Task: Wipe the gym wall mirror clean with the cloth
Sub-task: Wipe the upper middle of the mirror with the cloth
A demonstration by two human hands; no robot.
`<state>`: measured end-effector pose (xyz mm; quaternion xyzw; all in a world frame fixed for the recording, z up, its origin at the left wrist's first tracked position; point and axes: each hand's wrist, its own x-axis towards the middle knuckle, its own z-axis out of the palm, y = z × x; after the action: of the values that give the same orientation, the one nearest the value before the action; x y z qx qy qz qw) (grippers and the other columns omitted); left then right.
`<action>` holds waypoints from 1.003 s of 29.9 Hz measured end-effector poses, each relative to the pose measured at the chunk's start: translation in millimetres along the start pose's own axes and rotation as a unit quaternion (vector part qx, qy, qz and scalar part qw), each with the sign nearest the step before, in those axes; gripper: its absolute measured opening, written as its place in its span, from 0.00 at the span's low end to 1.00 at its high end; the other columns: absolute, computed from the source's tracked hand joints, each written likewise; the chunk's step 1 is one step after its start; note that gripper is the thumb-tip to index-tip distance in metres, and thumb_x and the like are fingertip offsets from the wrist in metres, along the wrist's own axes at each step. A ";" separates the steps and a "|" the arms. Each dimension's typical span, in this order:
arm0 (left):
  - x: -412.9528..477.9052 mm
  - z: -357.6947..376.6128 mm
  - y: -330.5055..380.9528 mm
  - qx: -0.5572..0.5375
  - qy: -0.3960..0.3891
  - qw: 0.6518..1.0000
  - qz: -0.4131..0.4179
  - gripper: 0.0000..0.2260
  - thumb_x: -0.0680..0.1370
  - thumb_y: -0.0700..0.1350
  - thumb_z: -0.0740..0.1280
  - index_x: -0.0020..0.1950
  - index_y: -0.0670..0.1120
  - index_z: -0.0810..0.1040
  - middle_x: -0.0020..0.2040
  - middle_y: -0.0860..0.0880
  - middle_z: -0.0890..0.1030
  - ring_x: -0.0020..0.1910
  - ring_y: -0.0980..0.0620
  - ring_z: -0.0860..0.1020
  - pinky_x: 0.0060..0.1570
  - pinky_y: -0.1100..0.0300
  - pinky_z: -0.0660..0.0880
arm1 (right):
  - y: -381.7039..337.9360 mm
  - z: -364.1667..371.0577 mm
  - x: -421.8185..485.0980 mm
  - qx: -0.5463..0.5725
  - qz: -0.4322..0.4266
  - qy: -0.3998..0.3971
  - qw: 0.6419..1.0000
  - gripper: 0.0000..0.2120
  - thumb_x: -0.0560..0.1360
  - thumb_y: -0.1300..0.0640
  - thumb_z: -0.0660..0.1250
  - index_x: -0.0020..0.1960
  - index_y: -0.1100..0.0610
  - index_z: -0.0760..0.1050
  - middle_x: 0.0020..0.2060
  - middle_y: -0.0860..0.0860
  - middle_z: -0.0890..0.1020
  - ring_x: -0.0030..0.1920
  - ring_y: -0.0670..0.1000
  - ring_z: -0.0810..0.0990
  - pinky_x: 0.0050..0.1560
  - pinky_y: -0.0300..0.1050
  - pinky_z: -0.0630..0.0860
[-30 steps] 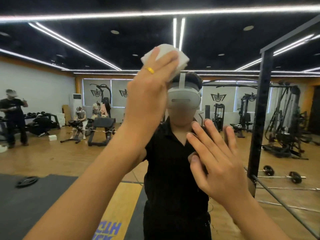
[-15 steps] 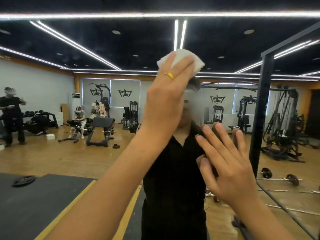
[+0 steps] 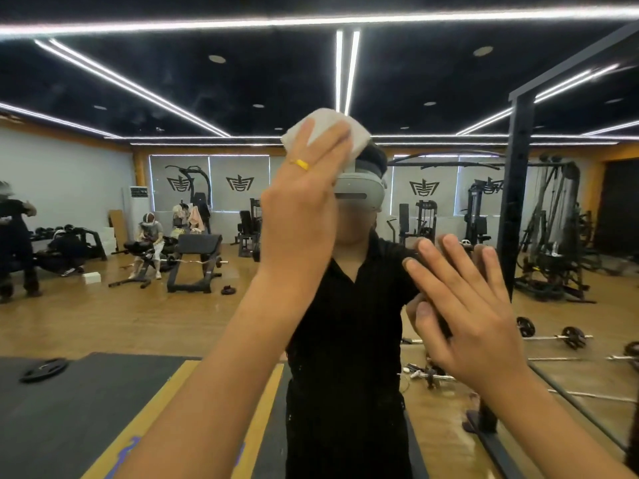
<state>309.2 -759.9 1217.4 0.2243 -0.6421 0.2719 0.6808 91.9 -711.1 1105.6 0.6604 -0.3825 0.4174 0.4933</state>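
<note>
Pressing the cloth [image 3: 358, 138] flat against the mirror [image 3: 207, 98], the left grip [image 3: 301, 209] is raised to the level of the reflected headset [image 3: 361, 191]. Its fingers [image 3: 337, 143] lie straight and close together over the cloth, not curled around it. The thumb is hidden, so I cannot tell if it helps to hold. A yellow ring [image 3: 302, 164] sits on one finger. The cloth is white and folded, and its edges come out above and to the right of the fingers.

The right grip [image 3: 473, 323] is released: palm toward the glass, all fingers spread and straight, holding nothing. It is lower and to the right of the left one, well apart from the cloth. Its fingertips [image 3: 449, 242] meet their own reflection, so they seem to touch the mirror.

In the glass I see the person in a black shirt [image 3: 349, 323], and behind, a wooden floor [image 3: 103, 319], a bench [image 3: 197, 257] and a barbell [image 3: 549, 335].
</note>
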 end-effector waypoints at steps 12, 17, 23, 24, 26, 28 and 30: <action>7.6 -11.0 -12.1 -0.004 0.066 0.996 -0.067 0.14 0.82 0.41 0.64 0.65 0.42 0.82 0.62 0.46 0.84 0.64 0.44 0.81 0.63 0.54 0.79 | -2.1 1.0 0.3 -0.005 0.005 0.004 1.000 0.22 0.80 0.57 0.61 0.72 0.58 0.74 0.75 0.57 0.71 0.79 0.59 0.65 0.79 0.67 0.55; 28.9 13.0 14.3 -0.017 0.061 0.998 -0.020 0.13 0.78 0.32 0.70 0.61 0.40 0.84 0.63 0.47 0.84 0.67 0.39 0.78 0.68 0.73 0.65 | -2.6 -1.6 1.3 0.008 0.008 0.001 1.000 0.21 0.80 0.57 0.61 0.72 0.59 0.75 0.74 0.57 0.73 0.79 0.59 0.66 0.80 0.64 0.52; 49.1 35.9 34.8 -0.014 0.054 0.998 0.040 0.13 0.77 0.31 0.71 0.61 0.40 0.84 0.62 0.46 0.84 0.69 0.39 0.77 0.64 0.57 0.72 | -0.7 -3.5 0.8 0.027 0.011 -0.017 0.999 0.22 0.79 0.57 0.62 0.73 0.58 0.74 0.75 0.55 0.72 0.80 0.57 0.64 0.81 0.62 0.50; 49.9 36.3 34.0 -0.013 0.052 0.998 0.045 0.13 0.77 0.31 0.71 0.61 0.39 0.84 0.62 0.45 0.84 0.68 0.39 0.78 0.65 0.58 0.72 | -0.1 -4.2 1.0 0.031 0.009 -0.015 0.999 0.22 0.79 0.57 0.62 0.72 0.58 0.74 0.75 0.55 0.72 0.80 0.57 0.64 0.81 0.62 0.50; 50.8 33.8 29.2 -0.004 0.048 0.997 0.061 0.14 0.77 0.31 0.71 0.61 0.38 0.84 0.62 0.44 0.84 0.68 0.40 0.78 0.65 0.59 0.72 | 0.9 -4.4 1.9 0.037 0.002 -0.012 0.999 0.22 0.78 0.57 0.63 0.72 0.57 0.75 0.75 0.55 0.72 0.79 0.57 0.65 0.81 0.62 0.51; 51.5 27.6 20.0 0.008 0.040 0.997 0.072 0.14 0.77 0.31 0.71 0.62 0.38 0.83 0.63 0.44 0.83 0.67 0.41 0.79 0.68 0.59 0.71 | 1.9 -4.4 2.6 0.042 0.000 -0.015 0.999 0.23 0.77 0.57 0.63 0.71 0.57 0.76 0.74 0.55 0.73 0.79 0.57 0.65 0.81 0.62 0.51; 51.8 17.6 4.2 0.018 0.035 0.997 0.062 0.13 0.80 0.35 0.68 0.64 0.39 0.83 0.65 0.46 0.82 0.68 0.43 0.78 0.71 0.58 0.70 | 3.6 -4.7 3.6 0.047 -0.001 -0.016 0.999 0.23 0.77 0.57 0.63 0.71 0.57 0.76 0.74 0.54 0.73 0.79 0.56 0.65 0.81 0.61 0.50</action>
<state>294.7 -764.0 1270.2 0.1865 -0.6253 0.3323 0.6810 89.1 -707.7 1110.9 0.6898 -0.3696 0.4240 0.4559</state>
